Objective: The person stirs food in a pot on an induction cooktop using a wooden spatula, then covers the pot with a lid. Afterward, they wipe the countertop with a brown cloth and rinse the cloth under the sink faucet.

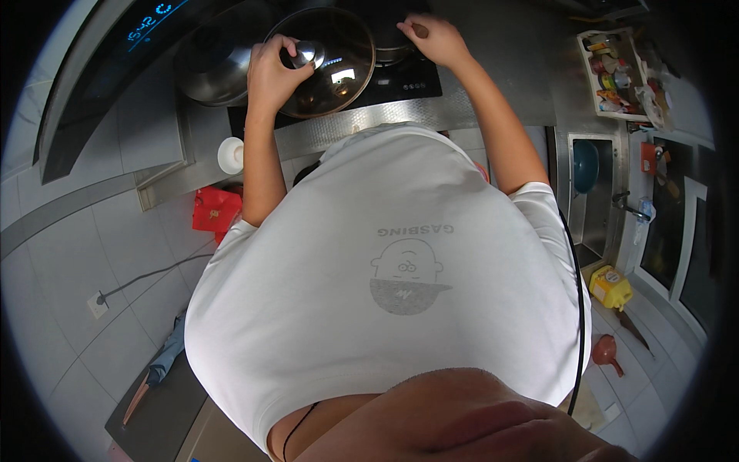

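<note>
My left hand [276, 74] has its fingers and thumb around the shiny knob [313, 53] of a round glass lid [332, 95]. The lid lies over the black cooktop [417, 76], and reflections cross its dark glass. What is beneath it cannot be made out. To the right, my right hand [441, 41] is closed around a brown handle [421, 31], whose end shows by the thumb. A dark pan [392, 40] sits just left of that hand, mostly lost in shadow; the join between handle and pan is hard to see.
A metal wok or large lid [216, 75] stands left of the glass lid. Near my left forearm is a white bowl [230, 156]. On the right are a basket of condiments [641, 107], a sink [590, 231] with a teal basin [585, 166], and a yellow jug [611, 287].
</note>
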